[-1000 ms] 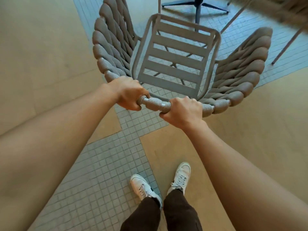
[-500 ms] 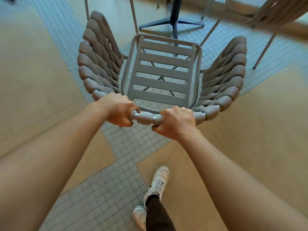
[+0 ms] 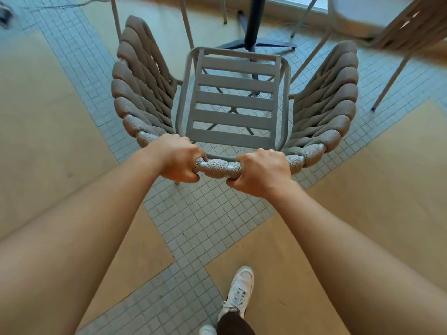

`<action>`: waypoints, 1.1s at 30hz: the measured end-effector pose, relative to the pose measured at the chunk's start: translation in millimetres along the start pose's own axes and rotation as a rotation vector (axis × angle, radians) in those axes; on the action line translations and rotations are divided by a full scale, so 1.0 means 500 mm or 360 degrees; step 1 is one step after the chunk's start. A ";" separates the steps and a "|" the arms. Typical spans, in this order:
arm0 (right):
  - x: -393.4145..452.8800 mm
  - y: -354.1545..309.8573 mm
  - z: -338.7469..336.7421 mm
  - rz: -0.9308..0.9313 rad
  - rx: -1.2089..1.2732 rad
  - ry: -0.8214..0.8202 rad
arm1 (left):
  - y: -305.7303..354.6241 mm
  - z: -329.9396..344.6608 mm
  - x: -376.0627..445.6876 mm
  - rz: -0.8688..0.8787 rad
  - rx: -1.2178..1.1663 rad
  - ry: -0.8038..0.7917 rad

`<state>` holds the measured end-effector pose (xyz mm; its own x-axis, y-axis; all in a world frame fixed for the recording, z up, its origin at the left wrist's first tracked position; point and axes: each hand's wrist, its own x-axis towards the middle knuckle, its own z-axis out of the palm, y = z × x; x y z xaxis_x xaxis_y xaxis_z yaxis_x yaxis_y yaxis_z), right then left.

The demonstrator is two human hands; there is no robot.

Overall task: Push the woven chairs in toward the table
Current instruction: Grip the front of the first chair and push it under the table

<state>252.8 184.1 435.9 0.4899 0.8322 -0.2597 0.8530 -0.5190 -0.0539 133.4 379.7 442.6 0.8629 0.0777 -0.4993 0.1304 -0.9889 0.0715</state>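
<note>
Both hands are wrapped tight around the top rail of the woven chair [image 3: 233, 105], left hand [image 3: 175, 159] and right hand [image 3: 260, 171] side by side with fingers curled under the bar and a short stretch of mesh-covered rail showing between them, same grip as half a second back. Closest to the camera, a white sneaker [image 3: 239, 291] is planted on the tan part of the floor and a second shoe toe [image 3: 207, 330] pokes in at the bottom edge; a second ago both feet were side by side, so the person has stepped forward. The chair sits over the strip of small grey floor tiles [image 3: 205, 218], its slatted seat facing away, puffy woven sides flaring out left and right. Compared with before, it's noticeably closer to the black table pedestal [image 3: 252, 20], whose spread base now sits just beyond the seat's front edge. Farther off at the upper right there's another chair [image 3: 396, 22], blurry, with thin legs angling down onto the tiles.
</note>
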 end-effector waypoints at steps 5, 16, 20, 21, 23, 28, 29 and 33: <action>0.076 0.002 -0.014 0.0032 -0.0013 0.0020 | -0.068 -0.031 0.053 0.0067 0.0012 -0.0008; 0.224 0.003 -0.065 0.0202 -0.0005 -0.0039 | -0.202 -0.106 0.170 0.0238 0.0087 -0.0004; 0.269 0.015 -0.082 0.0249 -0.0005 -0.0069 | -0.232 -0.133 0.205 0.0293 0.0104 0.0023; 0.277 0.019 -0.083 0.0268 -0.0004 -0.0069 | -0.238 -0.137 0.216 0.0312 0.0110 0.0027; 0.292 0.029 -0.087 0.0302 -0.0003 -0.0078 | -0.246 -0.142 0.237 0.0346 0.0115 0.0036; 0.339 0.057 -0.106 0.0313 -0.0008 -0.0112 | -0.266 -0.173 0.285 0.0392 0.0121 0.0079; 0.345 0.063 -0.107 0.0316 -0.0005 -0.0104 | -0.268 -0.178 0.291 0.0398 0.0123 0.0084; 0.383 0.090 -0.113 0.0333 0.0014 -0.0055 | -0.282 -0.202 0.333 0.0413 0.0148 0.0139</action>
<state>395.0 331.3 438.1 0.6495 0.6991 -0.2989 0.7318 -0.6815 -0.0038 307.8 544.7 436.7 0.9009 -0.1726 -0.3982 -0.1419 -0.9842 0.1057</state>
